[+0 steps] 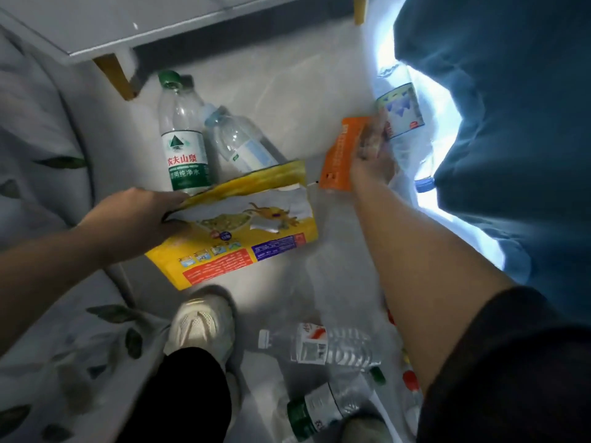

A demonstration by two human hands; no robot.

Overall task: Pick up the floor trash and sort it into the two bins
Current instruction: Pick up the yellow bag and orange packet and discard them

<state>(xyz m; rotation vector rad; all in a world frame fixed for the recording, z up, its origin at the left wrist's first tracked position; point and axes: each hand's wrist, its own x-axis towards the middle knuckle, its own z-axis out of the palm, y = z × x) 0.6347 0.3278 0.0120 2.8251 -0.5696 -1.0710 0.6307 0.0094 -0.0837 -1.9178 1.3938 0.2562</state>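
My left hand (137, 215) grips the left edge of a large yellow food bag (243, 231) that hangs just above the pale floor. My right hand (372, 155) holds an orange carton (340, 155) together with a clear bottle with a blue-and-white label (401, 110), beside the white liner of a dark blue bin (511, 123). Behind the yellow bag lie a green-capped bottle (184, 139) and a pale-blue-capped bottle (240, 142). Near my feet lie a white-capped bottle (319, 345) and another green-capped bottle (323, 407).
A grey table with wooden legs (118, 78) stands at the back. A leaf-patterned grey fabric (35, 123) fills the left side. My white shoe (201, 318) is at the bottom centre. A second blue-capped bottle (425, 183) lies in the bin liner.
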